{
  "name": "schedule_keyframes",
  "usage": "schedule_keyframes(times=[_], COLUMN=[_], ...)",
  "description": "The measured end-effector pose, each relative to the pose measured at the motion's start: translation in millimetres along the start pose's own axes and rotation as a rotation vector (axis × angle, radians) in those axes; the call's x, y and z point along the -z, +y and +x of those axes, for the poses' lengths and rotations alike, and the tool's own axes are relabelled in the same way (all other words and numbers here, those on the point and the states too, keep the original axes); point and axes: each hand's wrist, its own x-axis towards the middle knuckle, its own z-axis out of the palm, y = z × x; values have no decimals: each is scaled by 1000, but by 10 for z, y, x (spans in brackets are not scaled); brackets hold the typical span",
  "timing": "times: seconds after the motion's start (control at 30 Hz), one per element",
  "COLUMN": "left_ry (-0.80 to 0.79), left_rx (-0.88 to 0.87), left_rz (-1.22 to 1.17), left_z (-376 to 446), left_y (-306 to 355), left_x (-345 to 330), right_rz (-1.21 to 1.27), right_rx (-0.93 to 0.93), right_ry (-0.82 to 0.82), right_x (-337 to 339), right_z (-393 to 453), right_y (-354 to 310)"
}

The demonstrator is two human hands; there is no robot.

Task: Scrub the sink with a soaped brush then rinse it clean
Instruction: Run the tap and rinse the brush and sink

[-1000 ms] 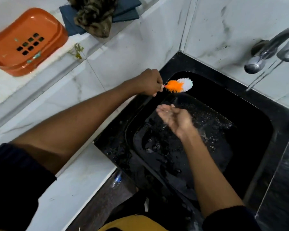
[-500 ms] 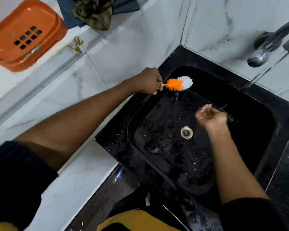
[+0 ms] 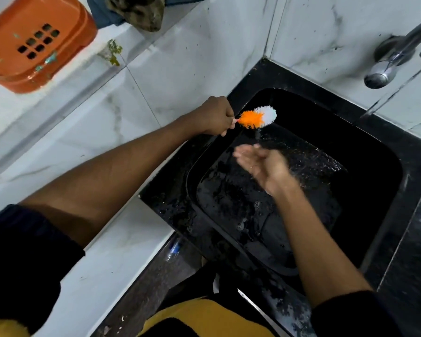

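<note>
— Since half a second before, what had moved?

— Mostly the right hand (image 3: 265,166). It had been off to the right of the basin, under the line of water from the tap, with the drain ring showing beside it. By this moment it had swung back to the left, and it sat just below the brush (image 3: 258,117), palm turned up, fingers loosely spread and blurred. It held nothing. The drain was no longer to be seen.

— And the left hand?

— The left hand (image 3: 216,117) had barely shifted. Its fingers were curled tight round the brush handle, which was hidden inside the fist except for a small pinkish tip. The orange and white bristle head stuck out to the right, over the back left corner of the sink (image 3: 374,190).

— Was the brush touching the right hand?

— No, they were apart, though near. A dark drip hung between the bristles and the fingertips.

— What was the sink like?

— Black, wet, flecked with droplets across its floor. A thin stream of water ran slanting down from the tap (image 3: 396,57) at the upper right.

— Anything else around?

— An orange soap dish (image 3: 58,32) stood on the marble ledge (image 3: 71,93) at the upper left, with some cloths (image 3: 136,13) bunched behind it.
</note>
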Motion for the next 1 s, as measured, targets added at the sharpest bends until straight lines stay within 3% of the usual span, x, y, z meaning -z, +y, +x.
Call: schedule_keyframes(times=[0.07,0.13,0.23,0.43,0.57,0.67,0.77,0.83,0.93,1.0], left_ry=[8,2,-3,-25,-31,-27,-32,-46,-67,-87], left_rx=[7,4,-14,-27,-32,-21,-15,-13,-14,-8], left_rz=[14,28,47,45,33,22,20,12,14,23], left_z=[8,9,0,1,2,37,81,102,117,109], left_y=[-5,-10,-27,-100,-97,-113,-118,-124,-136,-148], left_x=[1,4,-13,-62,-100,-120,-158,-202,-274,-313], right_rz=[-111,-150,-66,664,657,501,138,-176,-515,-616], right_rx=[-96,-162,-165,11,118,157,119,52,-152,-253], right_ry=[-157,-208,-49,369,334,252,192,116,-139,-160], right_x=[-211,-301,-174,672,949,906,711,607,524,574], right_z=[-42,-43,-7,110,224,228,94,-8,-176,-229], right_y=[276,434,385,-296,-738,-832,-624,-275,368,632])
